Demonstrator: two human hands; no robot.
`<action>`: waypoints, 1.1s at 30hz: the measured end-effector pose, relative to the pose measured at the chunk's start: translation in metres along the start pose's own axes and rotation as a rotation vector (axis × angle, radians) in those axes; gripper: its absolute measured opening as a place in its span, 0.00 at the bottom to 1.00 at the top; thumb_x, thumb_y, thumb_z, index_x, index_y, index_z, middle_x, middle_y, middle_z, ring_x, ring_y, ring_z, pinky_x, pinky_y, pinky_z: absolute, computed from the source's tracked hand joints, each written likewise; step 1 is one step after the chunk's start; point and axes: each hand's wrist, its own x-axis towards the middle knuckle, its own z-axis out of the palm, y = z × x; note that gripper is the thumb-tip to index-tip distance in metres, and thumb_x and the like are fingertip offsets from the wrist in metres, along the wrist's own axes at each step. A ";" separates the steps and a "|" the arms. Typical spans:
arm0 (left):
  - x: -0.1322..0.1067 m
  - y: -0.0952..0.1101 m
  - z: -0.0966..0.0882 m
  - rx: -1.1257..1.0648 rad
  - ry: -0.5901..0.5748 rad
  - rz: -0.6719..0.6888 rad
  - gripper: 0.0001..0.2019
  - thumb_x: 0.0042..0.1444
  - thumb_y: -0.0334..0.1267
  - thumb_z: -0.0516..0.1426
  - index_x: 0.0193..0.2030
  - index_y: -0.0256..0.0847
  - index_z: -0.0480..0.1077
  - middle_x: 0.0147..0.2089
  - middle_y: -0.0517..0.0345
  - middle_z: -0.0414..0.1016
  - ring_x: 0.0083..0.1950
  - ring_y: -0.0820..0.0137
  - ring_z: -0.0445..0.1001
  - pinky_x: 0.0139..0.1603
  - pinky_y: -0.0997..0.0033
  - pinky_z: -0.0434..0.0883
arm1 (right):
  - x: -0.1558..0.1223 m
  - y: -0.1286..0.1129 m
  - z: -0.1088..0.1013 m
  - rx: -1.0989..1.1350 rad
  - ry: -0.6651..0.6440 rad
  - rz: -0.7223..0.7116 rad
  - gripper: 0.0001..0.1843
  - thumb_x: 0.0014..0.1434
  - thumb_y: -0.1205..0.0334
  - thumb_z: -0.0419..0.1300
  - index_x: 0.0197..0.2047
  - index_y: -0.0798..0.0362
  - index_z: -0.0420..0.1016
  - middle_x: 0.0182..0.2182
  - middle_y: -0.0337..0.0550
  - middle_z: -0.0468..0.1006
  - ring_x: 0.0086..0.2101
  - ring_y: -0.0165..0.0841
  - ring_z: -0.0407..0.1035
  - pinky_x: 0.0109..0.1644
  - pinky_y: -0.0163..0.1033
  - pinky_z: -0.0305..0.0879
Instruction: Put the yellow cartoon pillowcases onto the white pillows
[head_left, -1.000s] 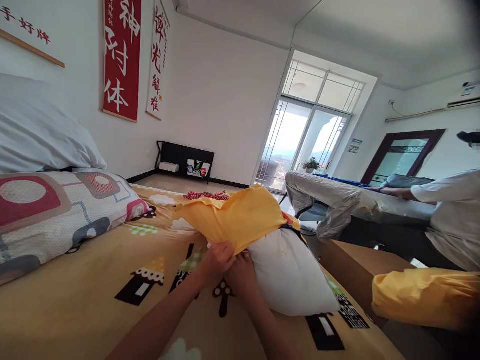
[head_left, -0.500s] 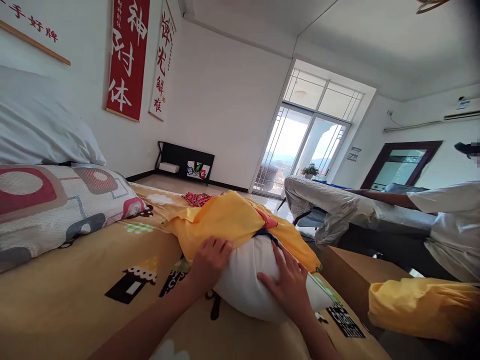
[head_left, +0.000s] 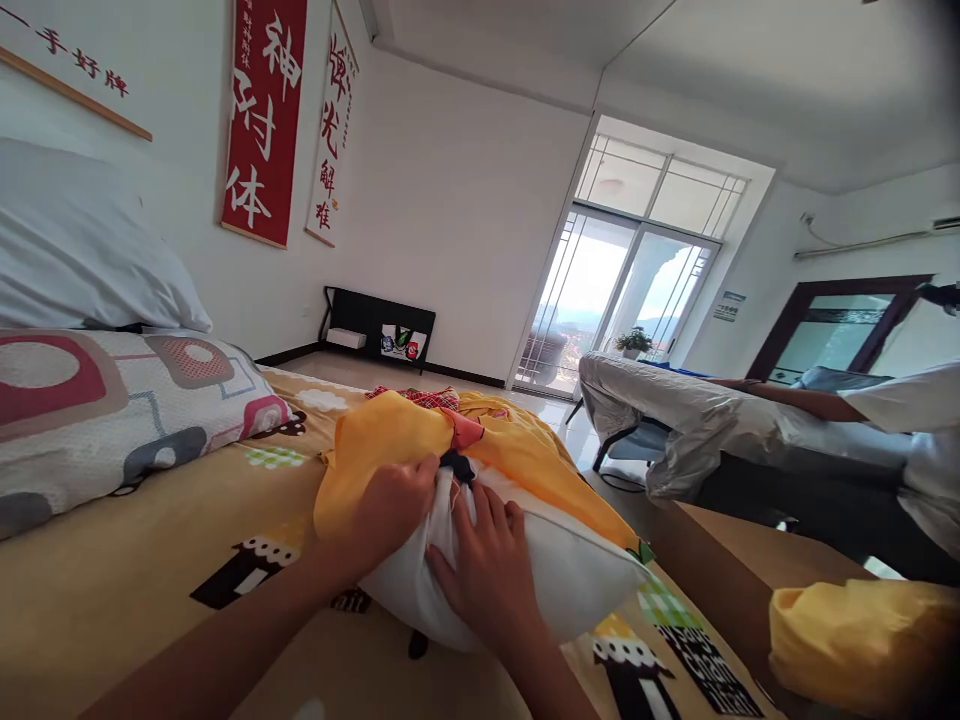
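A white pillow (head_left: 581,570) lies on the patterned bed sheet (head_left: 172,520), its far part under a yellow pillowcase (head_left: 375,430) that has dark and coral patches near the opening. My left hand (head_left: 397,505) is closed at the opening's left side, gripping the yellow cloth against the pillow. What sits inside its fingers is partly hidden. Flat on top of the pillow rests my right hand (head_left: 487,555), fingers stretched forward and the thumb apart, pressing the white fabric close to the opening.
Left of my arms lie a patterned pillow (head_left: 150,420) and a white pillow (head_left: 82,240). A cardboard box (head_left: 727,550) and a yellow bundle (head_left: 862,640) stand at the right. Beyond, a person's arm (head_left: 802,400) reaches over a plastic-covered table (head_left: 675,400).
Both hands have moved left and closer together at the pillow's upper edge. My left hand has tightened into a grip. The yellow pillowcase has shifted left, showing more of the white pillow.
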 end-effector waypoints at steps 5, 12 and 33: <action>-0.018 0.007 0.000 -0.101 0.101 0.074 0.08 0.57 0.25 0.49 0.32 0.41 0.62 0.23 0.60 0.71 0.23 0.67 0.73 0.22 0.71 0.60 | 0.011 -0.016 0.013 0.004 -0.030 -0.086 0.26 0.62 0.50 0.54 0.57 0.57 0.71 0.55 0.62 0.71 0.54 0.53 0.61 0.55 0.57 0.52; -0.033 -0.004 0.003 -0.114 0.358 0.105 0.09 0.50 0.23 0.48 0.28 0.43 0.56 0.21 0.64 0.66 0.21 0.70 0.69 0.23 0.71 0.58 | 0.006 -0.018 0.013 0.018 0.067 -0.155 0.24 0.60 0.43 0.54 0.51 0.51 0.74 0.56 0.60 0.71 0.55 0.50 0.63 0.55 0.54 0.51; -0.080 0.019 -0.040 -0.186 0.321 0.261 0.04 0.52 0.30 0.52 0.32 0.42 0.66 0.30 0.55 0.71 0.35 0.64 0.70 0.41 0.58 0.63 | -0.076 0.024 -0.009 -0.113 0.469 0.195 0.35 0.62 0.54 0.58 0.69 0.48 0.53 0.36 0.45 0.80 0.34 0.39 0.73 0.43 0.45 0.52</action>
